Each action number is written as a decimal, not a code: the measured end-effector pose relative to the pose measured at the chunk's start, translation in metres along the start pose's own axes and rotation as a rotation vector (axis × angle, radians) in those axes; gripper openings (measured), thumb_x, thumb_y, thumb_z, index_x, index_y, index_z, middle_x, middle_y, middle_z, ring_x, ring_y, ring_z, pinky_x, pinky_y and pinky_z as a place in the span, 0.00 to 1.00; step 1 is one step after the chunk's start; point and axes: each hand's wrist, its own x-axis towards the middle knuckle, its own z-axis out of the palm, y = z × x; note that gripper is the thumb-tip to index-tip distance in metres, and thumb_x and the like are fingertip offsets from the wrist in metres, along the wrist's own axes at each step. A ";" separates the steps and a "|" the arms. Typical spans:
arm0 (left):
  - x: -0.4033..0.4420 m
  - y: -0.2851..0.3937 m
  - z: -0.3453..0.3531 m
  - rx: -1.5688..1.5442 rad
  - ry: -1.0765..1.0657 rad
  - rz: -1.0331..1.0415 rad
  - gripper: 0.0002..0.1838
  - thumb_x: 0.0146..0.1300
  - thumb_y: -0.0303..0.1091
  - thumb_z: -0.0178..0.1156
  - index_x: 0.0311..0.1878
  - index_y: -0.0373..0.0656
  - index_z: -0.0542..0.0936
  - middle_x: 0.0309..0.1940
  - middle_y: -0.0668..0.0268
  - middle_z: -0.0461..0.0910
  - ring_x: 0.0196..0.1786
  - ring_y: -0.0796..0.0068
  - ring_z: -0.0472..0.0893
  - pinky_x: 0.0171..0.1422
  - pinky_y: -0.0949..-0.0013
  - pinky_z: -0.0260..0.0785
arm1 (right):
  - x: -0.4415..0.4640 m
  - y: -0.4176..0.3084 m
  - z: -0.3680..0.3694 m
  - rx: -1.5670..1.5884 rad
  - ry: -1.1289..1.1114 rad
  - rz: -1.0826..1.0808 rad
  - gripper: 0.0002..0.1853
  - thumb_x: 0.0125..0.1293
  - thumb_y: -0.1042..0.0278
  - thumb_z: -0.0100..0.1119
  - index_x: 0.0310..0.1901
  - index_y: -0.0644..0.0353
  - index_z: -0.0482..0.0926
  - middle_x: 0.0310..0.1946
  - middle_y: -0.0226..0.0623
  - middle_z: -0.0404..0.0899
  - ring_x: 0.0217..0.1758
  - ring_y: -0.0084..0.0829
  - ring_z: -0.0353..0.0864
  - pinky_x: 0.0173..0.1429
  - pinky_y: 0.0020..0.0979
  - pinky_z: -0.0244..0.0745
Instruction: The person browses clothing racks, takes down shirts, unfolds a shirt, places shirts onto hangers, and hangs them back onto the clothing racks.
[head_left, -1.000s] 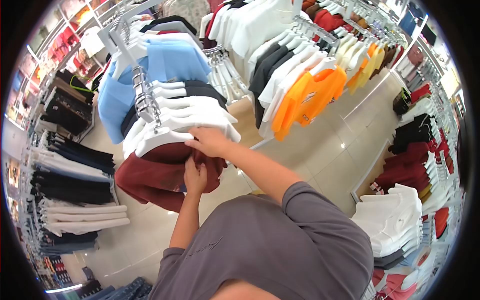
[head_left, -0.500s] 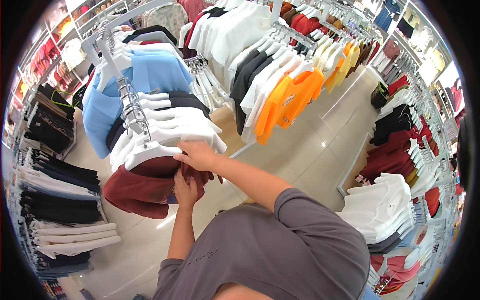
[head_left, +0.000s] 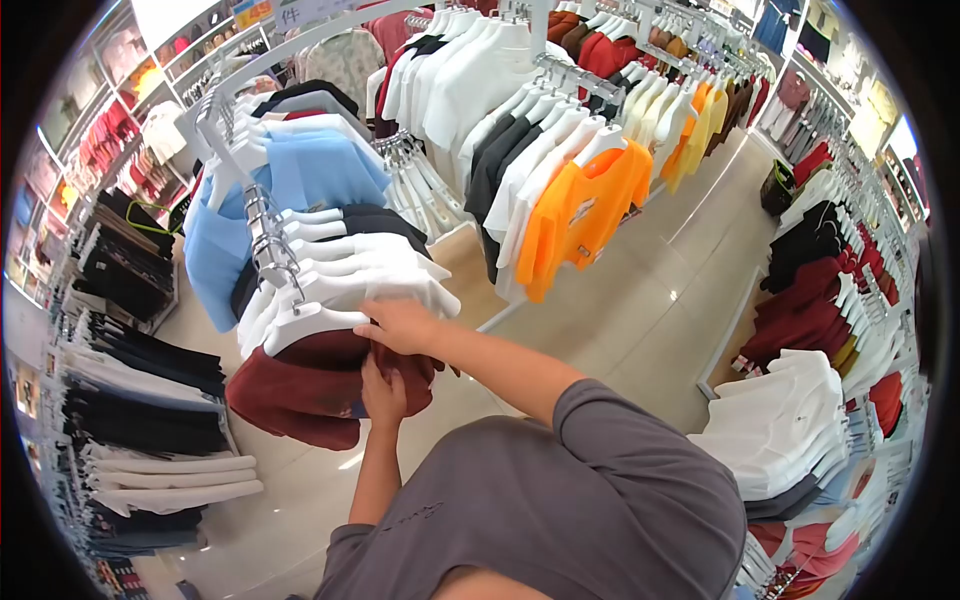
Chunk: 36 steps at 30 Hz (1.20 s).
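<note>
A maroon garment [head_left: 300, 385] hangs on a white hanger [head_left: 312, 322] at the near end of the rack. My right hand [head_left: 402, 325] is closed at the right end of this hanger, its thumb and fingers on the garment's shoulder. Just below, my left hand [head_left: 383, 393] is closed on the maroon cloth, its fingertips partly hidden in the folds. Behind the maroon garment, white garments [head_left: 385, 268] and a light blue one [head_left: 325, 165] hang on the same rail.
An orange top [head_left: 585, 215] hangs on the neighbouring rack. Folded trousers [head_left: 170, 480] hang at the left. White tops [head_left: 775, 420] and dark red clothes [head_left: 800, 305] line the right side. Tiled floor [head_left: 640, 320] shows between the racks.
The view has shifted slightly. Both hands remain at the maroon garment, with my right hand still at the hanger's end and my left hand still on the cloth.
</note>
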 end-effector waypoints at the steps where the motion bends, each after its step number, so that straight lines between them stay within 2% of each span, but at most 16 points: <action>1: -0.002 0.002 0.003 -0.022 -0.005 -0.014 0.33 0.62 0.32 0.57 0.69 0.33 0.60 0.61 0.43 0.69 0.58 0.44 0.75 0.60 0.54 0.69 | -0.001 -0.003 -0.004 -0.019 -0.058 0.026 0.21 0.69 0.44 0.51 0.46 0.55 0.75 0.39 0.45 0.81 0.45 0.50 0.80 0.49 0.48 0.73; 6: 0.002 0.023 0.000 -0.054 -0.082 -0.117 0.34 0.64 0.32 0.57 0.70 0.30 0.58 0.60 0.45 0.69 0.55 0.52 0.78 0.60 0.59 0.69 | -0.008 0.000 -0.024 -0.009 -0.128 0.050 0.21 0.70 0.47 0.50 0.50 0.57 0.74 0.44 0.47 0.80 0.48 0.49 0.81 0.52 0.49 0.74; 9: 0.001 0.035 -0.006 -0.101 -0.120 -0.250 0.35 0.64 0.33 0.57 0.70 0.29 0.57 0.63 0.43 0.67 0.61 0.48 0.75 0.64 0.58 0.66 | -0.025 0.012 -0.035 -0.015 -0.111 0.038 0.22 0.70 0.48 0.50 0.52 0.58 0.74 0.46 0.48 0.80 0.49 0.49 0.80 0.54 0.49 0.74; 10: 0.001 0.031 -0.004 -0.096 -0.119 -0.240 0.35 0.64 0.33 0.57 0.70 0.29 0.57 0.63 0.43 0.67 0.61 0.48 0.75 0.64 0.58 0.66 | -0.031 0.021 -0.037 -0.016 -0.088 0.009 0.23 0.69 0.47 0.51 0.57 0.56 0.73 0.46 0.49 0.80 0.51 0.51 0.79 0.55 0.50 0.72; 14: -0.001 0.031 0.008 0.044 -0.059 -0.142 0.35 0.64 0.33 0.57 0.71 0.30 0.57 0.67 0.42 0.63 0.67 0.44 0.67 0.69 0.57 0.60 | -0.063 0.058 -0.051 0.016 -0.110 0.059 0.23 0.69 0.48 0.51 0.54 0.58 0.75 0.48 0.50 0.79 0.51 0.52 0.79 0.56 0.49 0.73; 18: -0.004 0.031 0.031 0.100 0.011 -0.163 0.35 0.61 0.32 0.58 0.70 0.31 0.58 0.65 0.42 0.64 0.65 0.41 0.68 0.69 0.54 0.61 | -0.111 0.132 -0.039 -0.042 -0.368 0.321 0.21 0.65 0.54 0.53 0.52 0.61 0.79 0.52 0.48 0.80 0.56 0.49 0.79 0.59 0.47 0.73; 20: -0.004 0.033 0.035 0.089 -0.007 -0.214 0.36 0.61 0.32 0.58 0.70 0.31 0.57 0.65 0.41 0.64 0.66 0.40 0.66 0.70 0.54 0.59 | -0.161 0.174 -0.032 -0.084 -0.282 0.271 0.22 0.66 0.53 0.51 0.52 0.61 0.79 0.48 0.54 0.80 0.53 0.52 0.79 0.58 0.48 0.73; 22: 0.001 0.026 0.041 0.084 -0.023 -0.277 0.38 0.60 0.33 0.59 0.71 0.31 0.56 0.65 0.41 0.63 0.67 0.40 0.65 0.71 0.55 0.58 | -0.200 0.205 -0.039 -0.138 -0.622 0.558 0.22 0.65 0.54 0.52 0.53 0.62 0.79 0.53 0.55 0.79 0.56 0.54 0.78 0.60 0.48 0.72; 23: 0.005 0.013 0.046 0.191 0.049 -0.136 0.35 0.61 0.32 0.59 0.68 0.31 0.58 0.61 0.42 0.67 0.60 0.43 0.71 0.64 0.54 0.65 | -0.236 0.241 -0.020 -0.129 -0.585 0.605 0.23 0.65 0.54 0.51 0.54 0.62 0.79 0.55 0.55 0.78 0.59 0.54 0.76 0.62 0.48 0.71; 24: 0.002 0.006 0.046 0.308 0.122 -0.006 0.32 0.61 0.31 0.59 0.66 0.32 0.60 0.57 0.43 0.70 0.54 0.45 0.77 0.57 0.54 0.71 | -0.277 0.254 -0.016 -0.113 -0.409 0.655 0.18 0.61 0.60 0.53 0.45 0.62 0.83 0.48 0.53 0.82 0.53 0.51 0.81 0.56 0.49 0.75; 25: 0.005 0.030 0.038 0.196 0.060 -0.105 0.27 0.62 0.30 0.59 0.61 0.35 0.61 0.51 0.46 0.72 0.43 0.53 0.79 0.46 0.56 0.74 | -0.305 0.287 -0.008 -0.098 -0.626 0.752 0.25 0.66 0.53 0.52 0.57 0.62 0.77 0.58 0.54 0.76 0.62 0.53 0.74 0.65 0.47 0.68; 27: 0.010 0.046 0.036 0.147 0.010 -0.174 0.24 0.63 0.31 0.58 0.59 0.35 0.63 0.50 0.48 0.73 0.39 0.56 0.81 0.42 0.58 0.75 | -0.362 0.286 -0.041 -0.152 -0.726 0.854 0.26 0.66 0.49 0.50 0.56 0.62 0.78 0.59 0.52 0.76 0.63 0.49 0.74 0.66 0.47 0.67; 30: 0.017 0.059 0.040 0.152 -0.004 -0.257 0.20 0.64 0.34 0.57 0.55 0.36 0.65 0.48 0.50 0.73 0.33 0.60 0.83 0.36 0.60 0.77 | -0.466 0.322 -0.025 -0.120 -0.558 0.873 0.26 0.66 0.49 0.50 0.49 0.67 0.81 0.54 0.55 0.79 0.59 0.53 0.76 0.64 0.47 0.69; 31: 0.019 0.060 0.042 0.162 0.007 -0.285 0.19 0.64 0.34 0.57 0.54 0.36 0.66 0.48 0.51 0.74 0.31 0.61 0.84 0.34 0.60 0.78 | -0.486 0.324 -0.028 -0.146 -0.682 0.901 0.27 0.66 0.50 0.50 0.50 0.68 0.81 0.54 0.57 0.79 0.59 0.54 0.77 0.63 0.47 0.70; 32: 0.021 0.057 0.045 0.197 0.023 -0.293 0.19 0.64 0.35 0.57 0.54 0.36 0.66 0.49 0.50 0.73 0.36 0.56 0.84 0.39 0.57 0.77 | -0.505 0.313 -0.035 -0.116 -0.665 0.983 0.26 0.67 0.49 0.47 0.42 0.67 0.83 0.50 0.57 0.80 0.56 0.54 0.76 0.63 0.48 0.69; 36: 0.019 0.062 0.054 0.261 0.086 -0.345 0.21 0.62 0.36 0.58 0.54 0.37 0.67 0.52 0.48 0.72 0.46 0.45 0.81 0.52 0.49 0.71 | -0.576 0.307 -0.035 0.021 -0.594 0.954 0.25 0.65 0.50 0.49 0.43 0.67 0.83 0.49 0.58 0.80 0.56 0.54 0.77 0.63 0.48 0.70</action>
